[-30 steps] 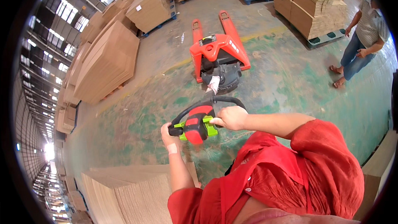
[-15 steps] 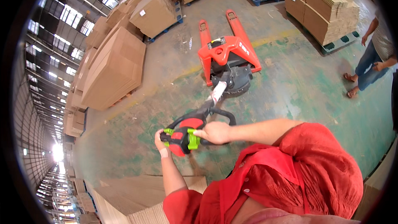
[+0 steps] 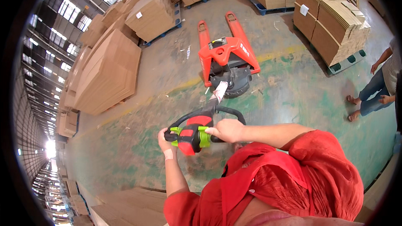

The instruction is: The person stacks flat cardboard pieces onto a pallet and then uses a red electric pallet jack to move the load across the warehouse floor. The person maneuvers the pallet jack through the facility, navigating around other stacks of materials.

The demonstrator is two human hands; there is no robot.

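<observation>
A red electric pallet truck [image 3: 226, 52] stands ahead of me, its two bare forks pointing away. Its tiller handle [image 3: 193, 133], black and red with green thumb levers, reaches back toward my body. My left hand [image 3: 164, 140] is wrapped round the left grip of that handle. Round the right grip my right hand [image 3: 227, 131] is closed, its thumb on the right green lever [image 3: 204, 137]. The fingers' undersides are hidden on both hands.
Stacks of flat cardboard [image 3: 109, 73] line the left. Another cardboard stack [image 3: 153, 16] sits on a blue pallet beyond. A strapped stack [image 3: 331, 23] rests on a pallet at right. A person [image 3: 374, 88] stands at the right edge. More cardboard [image 3: 130, 207] lies near my left.
The surroundings have shifted in view: the left stacks sit further left, the right stack further right and lower. Both hands keep their grip on the handle.
</observation>
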